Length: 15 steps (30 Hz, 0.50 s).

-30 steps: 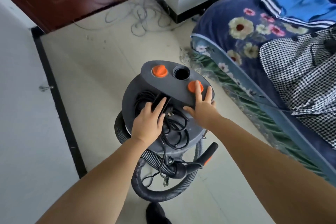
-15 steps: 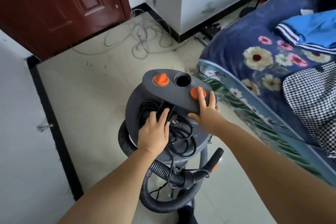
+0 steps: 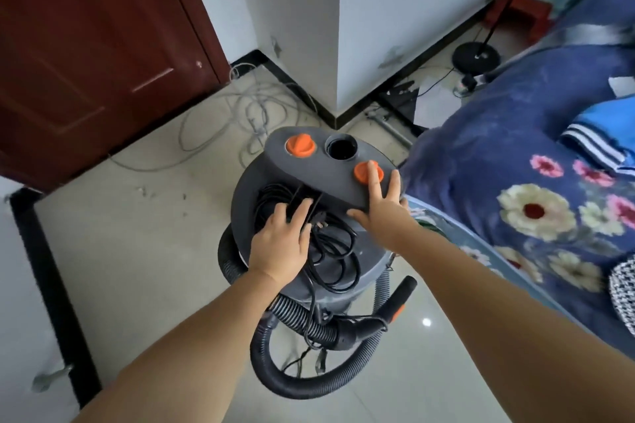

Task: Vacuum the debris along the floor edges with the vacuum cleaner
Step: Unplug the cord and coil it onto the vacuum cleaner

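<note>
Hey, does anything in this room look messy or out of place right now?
Yes. A tangle of loose grey cables sprawls on the floor by the door, and small debris bits lie scattered nearby.

Matt grey plastic vacuum cleaner (image 3: 309, 161), ribbed hose (image 3: 302, 316), glossy floor tiles (image 3: 144, 251), floral cloth bedspread (image 3: 498, 165)

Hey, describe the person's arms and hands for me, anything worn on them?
Both forearms are bare, with no sleeves in view. The left hand and right hand wear no gloves, and no rings, watch or bracelet show on either wrist.
</note>
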Each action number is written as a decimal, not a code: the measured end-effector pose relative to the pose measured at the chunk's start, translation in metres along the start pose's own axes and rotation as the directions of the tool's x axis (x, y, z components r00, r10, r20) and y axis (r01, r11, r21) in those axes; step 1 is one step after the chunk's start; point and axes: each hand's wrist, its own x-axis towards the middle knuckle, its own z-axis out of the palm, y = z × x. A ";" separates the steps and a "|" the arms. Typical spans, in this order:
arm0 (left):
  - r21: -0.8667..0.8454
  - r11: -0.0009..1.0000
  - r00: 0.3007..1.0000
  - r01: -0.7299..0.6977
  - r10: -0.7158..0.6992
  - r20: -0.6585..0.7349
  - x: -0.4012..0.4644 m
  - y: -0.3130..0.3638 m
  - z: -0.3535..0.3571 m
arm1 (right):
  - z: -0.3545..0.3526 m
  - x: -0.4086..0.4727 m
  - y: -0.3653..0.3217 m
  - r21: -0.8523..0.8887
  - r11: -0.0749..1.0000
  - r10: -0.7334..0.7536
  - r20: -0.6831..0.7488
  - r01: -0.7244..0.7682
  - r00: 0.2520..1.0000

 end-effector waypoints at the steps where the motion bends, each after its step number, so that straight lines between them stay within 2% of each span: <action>1: 0.005 1.000 1.000 -0.024 0.024 0.002 0.021 -0.009 0.003 | -0.005 0.017 -0.007 0.005 1.000 0.021 -0.013 -0.021 1.000; 8: -0.017 0.989 0.988 -0.150 0.150 0.030 0.171 -0.047 0.024 | -0.055 0.125 -0.041 0.097 0.981 0.175 -0.077 -0.167 0.982; 15: -0.099 0.973 0.975 -0.207 0.213 0.062 0.300 -0.015 0.049 | -0.135 0.213 -0.016 0.204 0.950 0.256 -0.080 -0.235 0.963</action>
